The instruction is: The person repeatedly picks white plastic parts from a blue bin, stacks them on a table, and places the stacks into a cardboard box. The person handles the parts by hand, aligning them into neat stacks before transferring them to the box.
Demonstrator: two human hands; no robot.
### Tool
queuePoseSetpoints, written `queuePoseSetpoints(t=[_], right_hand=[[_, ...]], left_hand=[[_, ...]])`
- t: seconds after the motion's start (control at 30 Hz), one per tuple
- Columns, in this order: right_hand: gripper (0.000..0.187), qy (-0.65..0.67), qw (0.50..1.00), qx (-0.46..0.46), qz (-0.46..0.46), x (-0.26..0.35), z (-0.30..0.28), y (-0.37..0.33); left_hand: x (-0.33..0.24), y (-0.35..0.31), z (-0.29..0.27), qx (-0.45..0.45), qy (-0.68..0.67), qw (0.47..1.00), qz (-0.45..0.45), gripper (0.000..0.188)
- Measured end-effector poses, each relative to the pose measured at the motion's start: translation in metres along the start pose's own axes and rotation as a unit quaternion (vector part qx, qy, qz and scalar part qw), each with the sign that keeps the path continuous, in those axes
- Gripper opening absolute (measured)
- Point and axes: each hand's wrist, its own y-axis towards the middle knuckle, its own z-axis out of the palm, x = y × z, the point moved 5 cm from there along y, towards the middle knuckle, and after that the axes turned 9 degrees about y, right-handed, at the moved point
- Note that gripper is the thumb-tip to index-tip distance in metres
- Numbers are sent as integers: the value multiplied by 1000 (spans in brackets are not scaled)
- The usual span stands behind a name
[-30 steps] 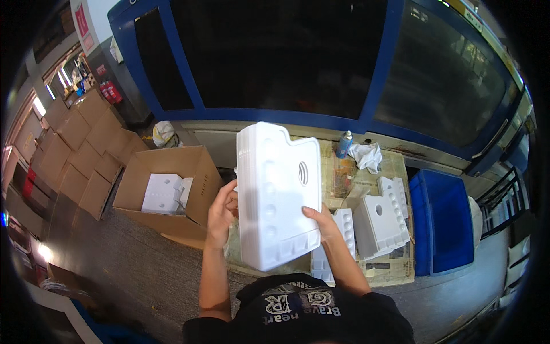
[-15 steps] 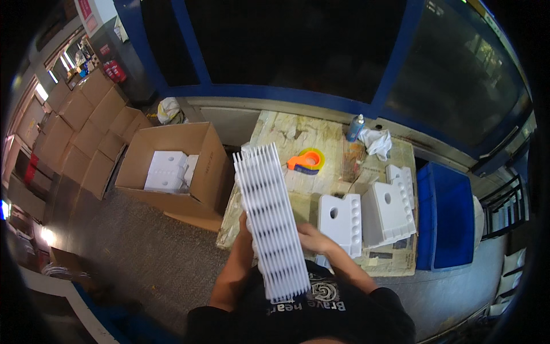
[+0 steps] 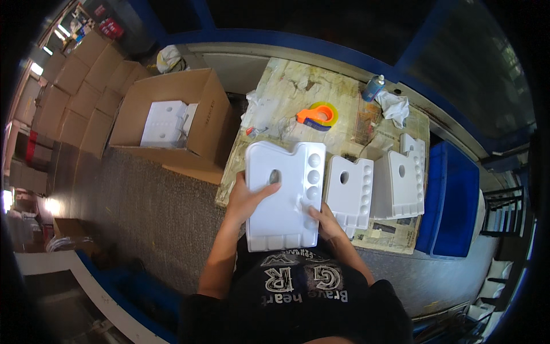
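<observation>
A stack of white plastic paint palettes (image 3: pixel 281 215) is held up in front of my chest, its top face turned toward me with the thumb hole and round wells showing. My left hand (image 3: pixel 247 198) grips the left edge, thumb laid across the face just below the hole. On the lower right edge, my right hand (image 3: pixel 326 221) is closed with its thumb over the front; the other fingers are hidden behind. Close by on the table stand a smaller-looking palette stack (image 3: pixel 350 192) and, right of it, another thick stack (image 3: pixel 395 189), with one more partly hidden behind.
The worn table (image 3: pixel 281 86) carries an orange tape dispenser (image 3: pixel 318 116), a spray can (image 3: pixel 373 88) and a white rag (image 3: pixel 394 108). At left, an open carton (image 3: pixel 200 132) contains white palettes (image 3: pixel 163 123). A blue bin (image 3: pixel 452 200) adjoins the table's right side. Closed cartons (image 3: pixel 77 103) are piled farther left.
The palette stack, seen edge-on before, has been turned so its broad face shows. My left thumb now lies over that face, and my right hand grips the opposite edge. The view has tilted lower.
</observation>
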Motion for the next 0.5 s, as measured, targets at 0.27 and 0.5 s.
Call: queuePoseSetpoints(t=[0.27, 0.5], right_hand=[[62, 179, 979, -91, 26, -10, -43, 11], [55, 346, 937, -4, -39, 8, -53, 30]], left_hand=[[-47, 14, 5, 171, -150, 974, 16, 50], [-98, 32, 26, 139, -49, 980, 135, 50]])
